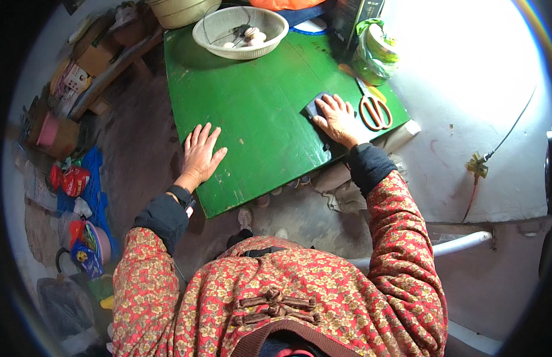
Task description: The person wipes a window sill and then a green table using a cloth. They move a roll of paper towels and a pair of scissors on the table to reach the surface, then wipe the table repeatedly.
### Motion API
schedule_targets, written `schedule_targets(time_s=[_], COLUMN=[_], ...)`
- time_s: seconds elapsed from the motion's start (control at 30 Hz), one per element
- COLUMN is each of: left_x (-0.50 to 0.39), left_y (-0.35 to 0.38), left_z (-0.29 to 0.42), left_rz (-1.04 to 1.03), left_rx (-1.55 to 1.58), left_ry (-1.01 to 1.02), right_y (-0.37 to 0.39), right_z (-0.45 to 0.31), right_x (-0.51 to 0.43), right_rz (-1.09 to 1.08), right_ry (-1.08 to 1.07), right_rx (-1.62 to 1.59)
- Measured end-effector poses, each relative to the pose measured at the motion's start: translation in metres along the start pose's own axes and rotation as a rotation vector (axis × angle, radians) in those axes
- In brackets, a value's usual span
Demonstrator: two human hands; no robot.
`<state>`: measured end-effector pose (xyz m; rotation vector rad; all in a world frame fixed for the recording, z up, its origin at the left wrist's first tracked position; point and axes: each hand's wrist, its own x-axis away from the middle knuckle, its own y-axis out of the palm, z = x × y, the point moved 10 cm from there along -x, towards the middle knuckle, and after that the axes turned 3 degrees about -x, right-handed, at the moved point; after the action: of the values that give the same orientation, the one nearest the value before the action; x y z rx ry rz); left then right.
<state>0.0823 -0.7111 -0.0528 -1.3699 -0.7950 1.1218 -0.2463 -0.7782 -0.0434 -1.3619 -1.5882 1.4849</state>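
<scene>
My left hand (202,154) lies palm down near the left edge of a green tabletop (258,143), its fingers spread and nothing held. On the right, my right hand (336,117) rests over a small dark, flat object (312,107), partly hidden under the fingers; whether it is gripped or only pressed cannot be told. Just right of that hand lie scissors with orange handles (375,113), blades pointing away from me. A white plastic colander (240,52) holding several eggs (256,38) and dark wire-like items stands at the far side.
Behind the scissors stands a green-and-clear plastic bag (375,60) beside a dark box (354,20). A beige basin (180,11) is at the far left corner. Shelving (111,73) and a blue crate (93,178) line the left. A cable connector (476,165) hangs by the right wall.
</scene>
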Motion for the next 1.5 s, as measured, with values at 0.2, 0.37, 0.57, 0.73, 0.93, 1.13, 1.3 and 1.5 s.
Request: schedule_targets(time_s=[0.2,0.37,0.57,0.73,0.93,1.13,1.3,1.5], left_x=[0.0,0.0,0.002,0.004,0.003,0.005,0.005,0.004], left_y=[0.002,0.001,-0.002,-0.006,-0.01,-0.009,-0.011,-0.011], left_z=[-0.002,-0.002,-0.004,-0.005,-0.004,-0.001,0.0,0.001], left_rz=[-0.015,0.024,0.081,0.109,0.114,0.099,0.084,0.058], left_rx=[-0.02,0.025,0.076,0.137,0.17,0.149,0.133,0.113], left_ry=[-0.021,-0.021,-0.028,-0.03,-0.033,-0.032,-0.03,-0.032], right_y=[0.003,-0.001,0.007,0.01,0.02,0.022,0.027,0.032], right_z=[-0.004,-0.025,-0.056,-0.069,-0.068,-0.06,-0.038,-0.01], right_x=[0.02,0.046,0.06,0.062,0.063,0.053,0.022,-0.038], right_rz=[0.029,0.078,0.054,0.05,-0.043,-0.059,-0.107,-0.137], right_ry=[0.036,0.036,0.062,0.091,0.174,0.167,0.26,0.228], right_rx=[0.061,0.078,0.12,0.126,0.14,0.131,0.093,0.091])
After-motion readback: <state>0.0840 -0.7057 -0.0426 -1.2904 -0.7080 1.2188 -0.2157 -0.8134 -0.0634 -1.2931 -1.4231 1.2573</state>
